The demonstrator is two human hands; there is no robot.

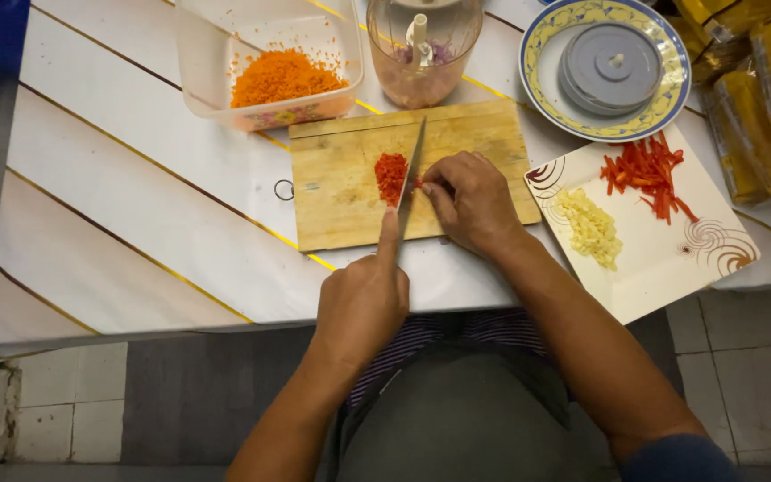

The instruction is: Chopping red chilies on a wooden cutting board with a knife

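My left hand (363, 299) grips a knife handle, its forefinger along the spine. The knife blade (412, 165) stands edge-down on a wooden cutting board (341, 192). Just left of the blade lies a small pile of finely chopped red pepper (391, 175). My right hand (470, 201) rests on the board to the right of the blade, its fingertips pinching red pepper pieces against the blade; the pieces are mostly hidden under the fingers.
Beyond the board stand a clear plastic tub (198, 71) of chopped orange carrot and a clear chopper bowl (421, 54). A round patterned plate (537, 85) bears a grey lid. A square white plate (662, 263) holds red pepper strips (649, 170) and pale chopped bits (591, 228). Yellow packets (760, 116) lie far right.
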